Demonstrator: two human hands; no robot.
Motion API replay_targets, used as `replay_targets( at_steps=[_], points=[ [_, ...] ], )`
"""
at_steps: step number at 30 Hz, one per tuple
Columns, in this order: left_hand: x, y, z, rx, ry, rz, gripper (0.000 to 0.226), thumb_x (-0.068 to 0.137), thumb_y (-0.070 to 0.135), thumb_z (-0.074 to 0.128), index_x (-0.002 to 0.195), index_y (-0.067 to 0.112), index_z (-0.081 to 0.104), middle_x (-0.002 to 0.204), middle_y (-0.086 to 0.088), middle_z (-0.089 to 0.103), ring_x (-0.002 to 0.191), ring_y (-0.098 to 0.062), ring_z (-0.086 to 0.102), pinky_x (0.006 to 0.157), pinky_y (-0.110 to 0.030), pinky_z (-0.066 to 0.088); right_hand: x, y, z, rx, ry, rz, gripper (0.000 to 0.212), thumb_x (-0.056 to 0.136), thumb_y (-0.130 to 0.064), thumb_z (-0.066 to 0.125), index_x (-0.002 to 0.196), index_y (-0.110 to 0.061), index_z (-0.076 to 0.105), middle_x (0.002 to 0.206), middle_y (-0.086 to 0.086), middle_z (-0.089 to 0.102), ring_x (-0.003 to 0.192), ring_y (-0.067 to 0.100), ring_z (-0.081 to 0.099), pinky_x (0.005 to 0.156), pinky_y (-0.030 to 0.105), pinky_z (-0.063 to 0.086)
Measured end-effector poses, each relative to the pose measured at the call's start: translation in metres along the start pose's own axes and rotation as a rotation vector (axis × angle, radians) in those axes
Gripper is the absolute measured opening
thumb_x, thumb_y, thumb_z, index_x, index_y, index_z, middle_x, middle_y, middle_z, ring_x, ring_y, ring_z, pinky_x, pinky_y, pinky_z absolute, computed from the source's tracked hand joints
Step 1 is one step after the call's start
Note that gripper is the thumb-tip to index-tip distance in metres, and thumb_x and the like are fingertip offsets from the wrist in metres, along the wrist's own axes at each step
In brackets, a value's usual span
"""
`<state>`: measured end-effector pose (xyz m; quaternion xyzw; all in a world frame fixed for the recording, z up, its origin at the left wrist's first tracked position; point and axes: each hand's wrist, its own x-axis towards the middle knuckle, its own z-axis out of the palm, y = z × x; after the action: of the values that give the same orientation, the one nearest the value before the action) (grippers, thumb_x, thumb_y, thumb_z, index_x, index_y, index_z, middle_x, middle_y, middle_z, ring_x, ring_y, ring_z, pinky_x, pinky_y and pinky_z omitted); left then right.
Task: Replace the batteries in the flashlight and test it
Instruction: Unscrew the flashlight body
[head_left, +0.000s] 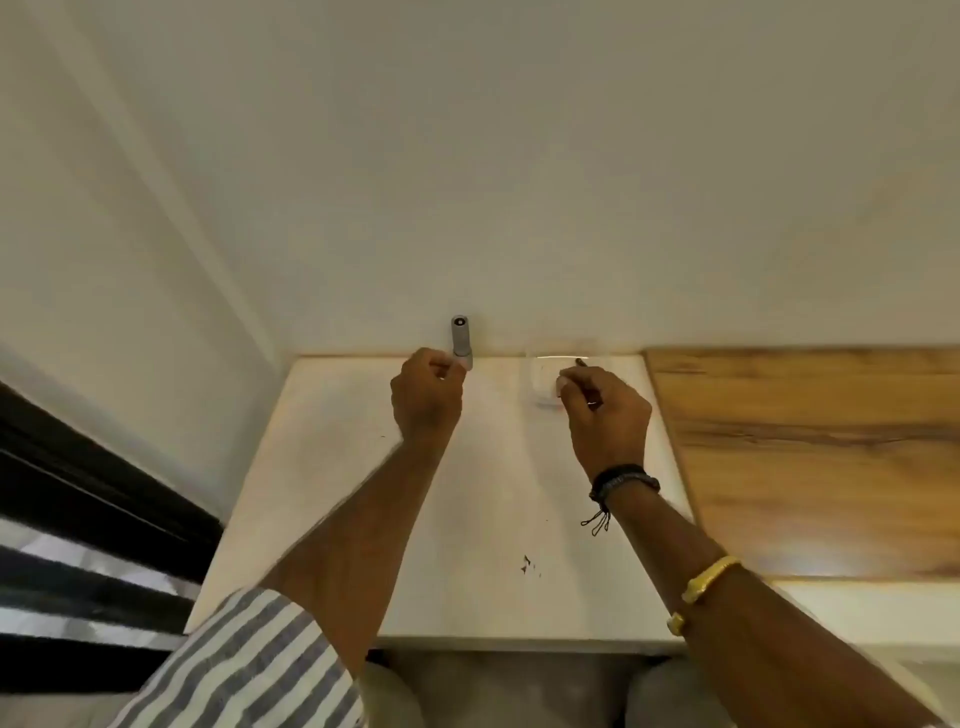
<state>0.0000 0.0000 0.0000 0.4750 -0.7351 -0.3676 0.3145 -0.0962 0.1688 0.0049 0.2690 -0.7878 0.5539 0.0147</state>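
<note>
A small grey flashlight (460, 336) stands upright at the back of the white table (467, 519), against the wall, with its round end facing up. My left hand (426, 392) is curled, and its fingertips pinch the flashlight's lower end. My right hand (608, 410) is closed on a thin dark stick-like object (582, 362). The tip of this object pokes out past the fingers, above a small clear plastic container (543, 376). What the thin object is cannot be told. No loose batteries are visible.
A wood-grain surface (805, 457) adjoins the white table on the right. A plain wall (467, 182) rises directly behind the table. Dark horizontal bars (78, 519) run along the left. A few dark specks (527, 564) lie on the tabletop. My knees (670, 696) show under the front edge.
</note>
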Motion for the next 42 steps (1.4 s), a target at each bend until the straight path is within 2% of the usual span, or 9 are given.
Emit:
replay_targets(
  at_steps=[5,8,12,17,20,26,32,37,42],
  points=[
    [0.036,-0.004,0.040,-0.068,0.015,-0.128,0.050,0.083,0.034,0.077,0.125,0.014,0.059,0.115,-0.005,0.066,0.104,-0.020,0.062,0.082,-0.027,0.044,0.012,0.026,0.021,0.080,0.008,0.113,0.006,0.090,-0.014,0.073,0.092,-0.016,0.079,0.080,-0.007,0.075,0.074,0.005,0.069,0.068,0.008,0.051],
    [0.053,-0.009,0.058,-0.044,-0.008,-0.143,0.062,0.083,0.038,0.076,0.136,0.015,0.053,0.126,-0.009,0.061,0.114,-0.023,0.059,0.094,-0.037,0.048,0.019,0.035,0.030,0.127,0.022,0.137,0.005,0.090,-0.014,0.074,0.093,-0.015,0.079,0.082,-0.007,0.076,0.075,0.004,0.070,0.069,0.007,0.051],
    [0.071,-0.020,0.076,-0.003,-0.019,-0.130,0.051,0.084,0.038,0.074,0.128,0.017,0.061,0.122,-0.010,0.062,0.110,-0.023,0.061,0.092,-0.039,0.051,0.022,0.042,0.041,0.177,0.017,0.173,0.004,0.090,-0.015,0.075,0.093,-0.015,0.078,0.079,-0.008,0.075,0.073,0.002,0.069,0.068,0.010,0.052],
    [0.077,-0.028,0.082,-0.045,-0.002,-0.117,0.031,0.083,0.034,0.076,0.110,0.018,0.070,0.111,-0.007,0.062,0.097,-0.023,0.063,0.079,-0.030,0.051,0.023,0.047,0.047,0.194,0.015,0.199,0.007,0.091,-0.016,0.074,0.092,-0.022,0.077,0.080,-0.007,0.075,0.075,0.011,0.072,0.071,0.037,0.063],
    [0.069,-0.030,0.078,-0.068,-0.015,-0.068,0.030,0.083,0.034,0.076,0.108,0.019,0.071,0.105,-0.002,0.056,0.092,-0.022,0.064,0.075,-0.024,0.046,0.020,0.046,0.045,0.197,0.005,0.209,0.009,0.091,-0.017,0.074,0.091,-0.026,0.075,0.082,-0.006,0.076,0.078,0.016,0.073,0.072,0.045,0.063],
    [0.016,-0.024,0.052,-0.060,-0.061,0.093,0.029,0.089,0.031,0.070,0.110,0.012,0.067,0.104,0.006,0.057,0.104,-0.023,0.059,0.092,-0.036,0.048,-0.002,0.023,0.030,0.203,0.015,0.204,0.022,0.091,-0.018,0.075,0.086,-0.039,0.070,0.079,-0.011,0.074,0.074,0.013,0.072,0.073,0.046,0.064],
    [-0.062,-0.019,0.009,-0.092,-0.149,0.229,0.020,0.097,0.029,0.060,0.110,0.013,0.058,0.100,0.007,0.066,0.087,-0.013,0.062,0.076,-0.030,0.054,-0.044,0.001,0.003,0.238,-0.004,0.196,0.014,0.091,-0.017,0.075,0.089,-0.030,0.074,0.074,-0.012,0.072,0.069,0.011,0.069,0.066,0.043,0.064],
    [-0.123,-0.014,-0.024,-0.015,-0.252,0.355,0.021,0.099,0.031,0.057,0.113,0.016,0.059,0.097,0.002,0.068,0.085,-0.016,0.060,0.071,-0.031,0.051,-0.085,-0.007,-0.019,0.289,-0.036,0.232,0.004,0.092,-0.018,0.074,0.094,-0.020,0.077,0.075,-0.006,0.075,0.069,0.012,0.070,0.054,0.024,0.058],
    [-0.175,-0.023,-0.037,0.174,-0.294,0.440,0.029,0.095,0.033,0.062,0.118,0.014,0.064,0.101,-0.002,0.068,0.090,-0.015,0.048,0.074,-0.031,0.046,-0.123,-0.003,-0.039,0.224,-0.117,0.202,0.011,0.096,-0.033,0.069,0.095,-0.023,0.075,0.076,-0.002,0.074,0.067,0.018,0.069,0.055,0.021,0.055]
  ],
)
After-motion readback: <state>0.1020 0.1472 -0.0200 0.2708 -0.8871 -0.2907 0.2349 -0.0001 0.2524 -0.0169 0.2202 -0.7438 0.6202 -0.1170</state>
